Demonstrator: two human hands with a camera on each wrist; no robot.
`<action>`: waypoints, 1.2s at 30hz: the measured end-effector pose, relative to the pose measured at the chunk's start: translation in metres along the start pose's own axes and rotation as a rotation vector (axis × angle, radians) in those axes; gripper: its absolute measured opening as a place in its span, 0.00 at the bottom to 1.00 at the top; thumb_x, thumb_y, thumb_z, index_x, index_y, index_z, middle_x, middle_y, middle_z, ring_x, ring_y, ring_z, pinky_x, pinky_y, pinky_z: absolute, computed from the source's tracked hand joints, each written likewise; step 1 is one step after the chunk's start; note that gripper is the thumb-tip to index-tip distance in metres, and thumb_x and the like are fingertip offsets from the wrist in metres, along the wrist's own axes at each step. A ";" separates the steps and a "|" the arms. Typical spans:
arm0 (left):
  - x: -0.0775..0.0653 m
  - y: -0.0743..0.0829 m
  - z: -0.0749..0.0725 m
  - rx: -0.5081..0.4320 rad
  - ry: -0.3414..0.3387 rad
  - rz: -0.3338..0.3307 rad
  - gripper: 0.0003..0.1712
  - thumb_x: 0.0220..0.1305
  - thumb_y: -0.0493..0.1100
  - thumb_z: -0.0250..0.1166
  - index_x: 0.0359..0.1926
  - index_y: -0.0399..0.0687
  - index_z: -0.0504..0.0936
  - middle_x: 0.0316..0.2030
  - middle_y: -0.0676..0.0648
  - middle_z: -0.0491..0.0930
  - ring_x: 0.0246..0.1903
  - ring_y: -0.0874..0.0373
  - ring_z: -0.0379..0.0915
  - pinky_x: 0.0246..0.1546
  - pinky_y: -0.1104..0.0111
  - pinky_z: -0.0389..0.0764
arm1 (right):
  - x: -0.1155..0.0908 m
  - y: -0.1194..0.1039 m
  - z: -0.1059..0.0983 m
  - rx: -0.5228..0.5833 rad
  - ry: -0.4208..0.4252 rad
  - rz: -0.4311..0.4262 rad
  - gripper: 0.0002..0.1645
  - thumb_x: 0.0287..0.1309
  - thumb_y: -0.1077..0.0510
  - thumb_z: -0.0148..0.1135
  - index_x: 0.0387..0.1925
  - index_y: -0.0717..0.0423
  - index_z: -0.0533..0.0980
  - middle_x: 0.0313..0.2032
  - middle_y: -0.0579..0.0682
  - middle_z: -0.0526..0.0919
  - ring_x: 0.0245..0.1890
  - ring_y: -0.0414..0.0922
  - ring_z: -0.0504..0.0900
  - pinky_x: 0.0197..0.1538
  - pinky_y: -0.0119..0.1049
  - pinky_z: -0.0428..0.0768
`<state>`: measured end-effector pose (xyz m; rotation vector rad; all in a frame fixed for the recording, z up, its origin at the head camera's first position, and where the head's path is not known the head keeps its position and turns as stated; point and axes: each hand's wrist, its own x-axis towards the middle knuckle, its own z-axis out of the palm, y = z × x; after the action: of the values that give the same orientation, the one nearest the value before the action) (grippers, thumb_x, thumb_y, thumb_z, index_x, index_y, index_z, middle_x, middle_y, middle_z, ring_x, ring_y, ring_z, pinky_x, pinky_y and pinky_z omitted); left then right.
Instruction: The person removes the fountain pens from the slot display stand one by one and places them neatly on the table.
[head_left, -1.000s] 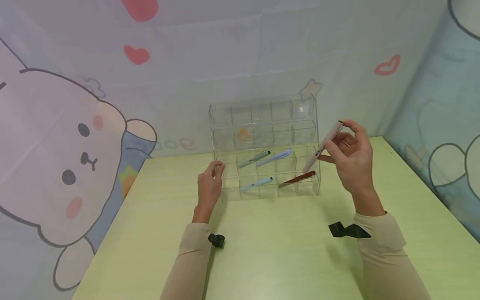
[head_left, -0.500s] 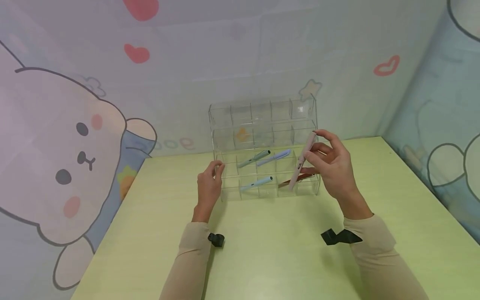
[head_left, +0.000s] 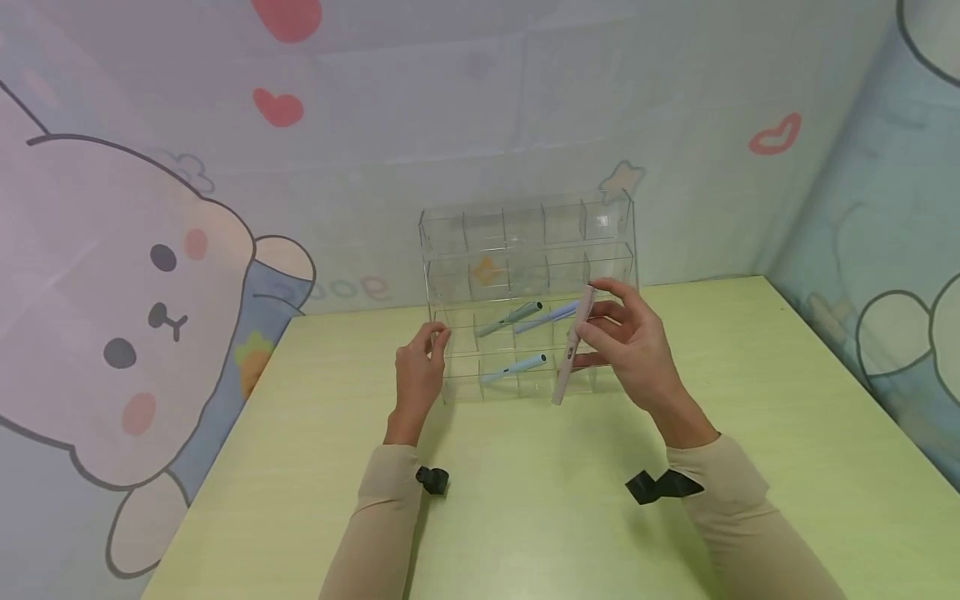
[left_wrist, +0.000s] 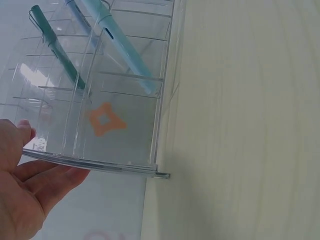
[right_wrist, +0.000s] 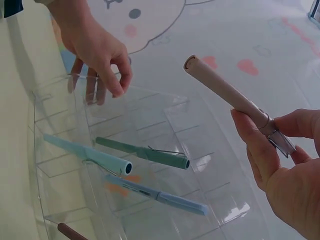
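My right hand [head_left: 628,350] pinches a pale pink pen [head_left: 573,350] between thumb and fingers, tilted in front of the right part of a clear tiered pen rack [head_left: 527,250]. The left hand [head_left: 418,371] grips the rack's left side panel, thumb on one face and fingers on the other. In the lower tiers lie a green pen [head_left: 510,319], a lavender-blue pen [head_left: 546,318] and a light blue pen [head_left: 513,367]. A dark red-brown pen [right_wrist: 70,231] shows at the bottom edge of the right wrist view; in the head view my right hand and the pink pen mostly hide it.
The rack stands on a pale yellow-green table [head_left: 510,500], close to a printed cloth backdrop [head_left: 480,125]. A similar cloth [head_left: 885,208] hangs on the right. Black wrist cameras [head_left: 432,480] are strapped to both sleeves.
My right hand has moved left and slightly down with the pink pen, from the rack's right side to before its compartments, now covering the red-brown pen. The left hand stays on the side panel.
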<state>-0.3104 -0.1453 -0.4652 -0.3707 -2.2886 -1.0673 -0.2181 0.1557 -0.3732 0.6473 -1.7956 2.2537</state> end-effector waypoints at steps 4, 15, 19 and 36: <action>0.001 -0.001 0.000 0.002 0.004 0.000 0.13 0.75 0.48 0.58 0.47 0.44 0.82 0.21 0.43 0.80 0.08 0.73 0.41 0.12 0.69 0.58 | -0.001 0.004 0.006 -0.006 -0.023 0.012 0.32 0.66 0.73 0.58 0.68 0.54 0.65 0.46 0.58 0.72 0.41 0.47 0.83 0.34 0.50 0.84; 0.001 0.000 -0.001 -0.014 0.007 -0.001 0.14 0.75 0.48 0.58 0.46 0.44 0.83 0.19 0.44 0.76 0.08 0.71 0.42 0.12 0.69 0.55 | -0.002 0.016 0.020 -0.067 -0.102 0.148 0.34 0.67 0.75 0.54 0.70 0.64 0.56 0.50 0.59 0.67 0.42 0.44 0.81 0.37 0.44 0.85; 0.000 0.001 -0.001 -0.018 0.004 0.002 0.13 0.75 0.48 0.59 0.46 0.44 0.83 0.19 0.45 0.75 0.08 0.71 0.42 0.11 0.69 0.54 | -0.003 0.018 0.024 -0.073 -0.129 0.197 0.34 0.67 0.76 0.53 0.70 0.64 0.56 0.51 0.60 0.67 0.42 0.43 0.80 0.36 0.44 0.85; 0.000 0.003 -0.003 -0.017 0.005 0.003 0.13 0.75 0.47 0.59 0.46 0.43 0.83 0.19 0.45 0.75 0.08 0.71 0.44 0.11 0.70 0.55 | -0.011 0.036 0.042 -0.151 -0.276 0.378 0.33 0.68 0.73 0.54 0.71 0.63 0.58 0.56 0.66 0.67 0.53 0.64 0.76 0.38 0.51 0.84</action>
<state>-0.3080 -0.1460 -0.4616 -0.3779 -2.2746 -1.0853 -0.2138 0.1073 -0.4023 0.6629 -2.3720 2.3101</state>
